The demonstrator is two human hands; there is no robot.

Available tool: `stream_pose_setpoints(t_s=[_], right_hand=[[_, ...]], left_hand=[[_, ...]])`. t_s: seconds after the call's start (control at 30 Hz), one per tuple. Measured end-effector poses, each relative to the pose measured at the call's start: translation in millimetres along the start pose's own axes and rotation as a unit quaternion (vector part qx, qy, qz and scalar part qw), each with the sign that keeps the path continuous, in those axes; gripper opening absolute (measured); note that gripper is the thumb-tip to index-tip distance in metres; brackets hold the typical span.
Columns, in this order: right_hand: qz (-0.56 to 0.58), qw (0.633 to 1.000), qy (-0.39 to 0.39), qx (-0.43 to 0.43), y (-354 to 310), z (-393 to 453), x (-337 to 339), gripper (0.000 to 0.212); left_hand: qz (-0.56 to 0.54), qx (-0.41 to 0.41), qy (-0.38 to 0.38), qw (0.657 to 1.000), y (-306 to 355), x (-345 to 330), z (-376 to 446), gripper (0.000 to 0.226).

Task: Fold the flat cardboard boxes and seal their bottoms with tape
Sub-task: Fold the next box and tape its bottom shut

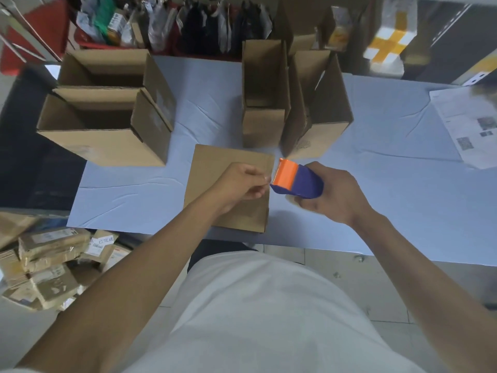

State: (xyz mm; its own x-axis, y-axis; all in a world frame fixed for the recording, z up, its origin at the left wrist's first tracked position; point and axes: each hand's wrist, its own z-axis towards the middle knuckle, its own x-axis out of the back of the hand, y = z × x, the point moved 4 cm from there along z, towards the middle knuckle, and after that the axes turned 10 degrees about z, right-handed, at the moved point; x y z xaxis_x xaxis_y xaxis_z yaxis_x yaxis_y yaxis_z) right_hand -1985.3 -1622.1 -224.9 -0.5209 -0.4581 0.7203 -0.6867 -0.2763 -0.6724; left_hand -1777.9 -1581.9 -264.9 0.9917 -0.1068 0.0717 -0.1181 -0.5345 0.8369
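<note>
A folded cardboard box (212, 168) stands on the blue table in front of me, its closed face up. My right hand (338, 192) grips a blue tape dispenser (301, 181) with an orange cutter head, held just off the box's right edge. Over the box, my left hand (242, 184) pinches the clear tape end at the cutter between thumb and fingertips. The tape itself is barely visible.
Two open boxes (107, 135) stand at the left of the blue table (376, 184), two taller open boxes (317, 130) behind the dispenser. Printed papers (468, 125) lie at the right edge. Taped parcels (51, 259) are piled on the floor at left.
</note>
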Motion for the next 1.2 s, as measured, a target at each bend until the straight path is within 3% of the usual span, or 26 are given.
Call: stream_pose_setpoints(t_s=[0.1,0.2,0.4,0.57,0.63,0.73,0.8,0.83,0.87,0.93,1.0,1.1,1.2], right_hand=[[-0.027,0.999,-0.045,0.015,1.2,0.3,-6.6,0.047],[-0.129,0.987,-0.094,-0.009,30.0,-12.8,-2.5,0.045],[-0.156,0.981,-0.105,-0.053,58.1,-10.3,-2.6,0.042],[-0.16,0.979,-0.111,-0.062,66.7,-7.6,-7.1,0.043],[-0.163,0.977,-0.117,-0.068,66.3,-6.2,-13.1,0.042],[-0.188,0.971,-0.13,-0.064,63.5,-1.3,-20.9,0.042],[-0.202,0.967,-0.14,-0.062,61.6,2.1,-26.4,0.042],[-0.211,0.965,-0.145,-0.061,60.0,4.6,-28.5,0.043],[-0.22,0.962,-0.152,-0.062,57.8,7.7,-30.9,0.044],[-0.229,0.957,-0.165,-0.069,52.7,14.7,-36.1,0.046],[-0.234,0.955,-0.171,-0.069,46.0,22.2,-41.9,0.047],[-0.235,0.951,-0.185,-0.083,36.9,32.0,-52.8,0.048],[-0.327,0.918,-0.196,-0.11,29.4,39.5,-57.3,0.034]], left_hand=[[0.06,0.005,0.081,0.995,-2.8,9.3,-1.6,0.017],[0.163,0.025,0.139,0.976,-17.2,36.1,-3.9,0.028],[0.234,0.066,0.163,0.956,-28.1,53.8,-0.4,0.01],[0.311,0.071,0.181,0.93,-27.7,47.4,-0.8,0.013],[0.41,0.06,0.202,0.887,-22.2,42.3,-3.4,0.023],[0.609,0.088,0.22,0.757,-6.2,43.1,-3.5,0.041],[0.672,0.047,0.196,0.712,6.2,37.9,0.8,0.038],[0.681,-0.003,0.163,0.713,9.7,29.7,5.0,0.027],[0.659,-0.061,0.121,0.74,11.6,20.0,8.2,0.021],[0.603,-0.127,0.013,0.787,12.2,1.6,8.7,0.034],[0.63,-0.157,-0.044,0.759,12.8,-9.0,10.6,0.045],[0.684,-0.177,-0.031,0.707,9.4,-12.0,14.2,0.039],[0.661,-0.116,-0.011,0.741,0.1,-15.2,22.4,0.041]])
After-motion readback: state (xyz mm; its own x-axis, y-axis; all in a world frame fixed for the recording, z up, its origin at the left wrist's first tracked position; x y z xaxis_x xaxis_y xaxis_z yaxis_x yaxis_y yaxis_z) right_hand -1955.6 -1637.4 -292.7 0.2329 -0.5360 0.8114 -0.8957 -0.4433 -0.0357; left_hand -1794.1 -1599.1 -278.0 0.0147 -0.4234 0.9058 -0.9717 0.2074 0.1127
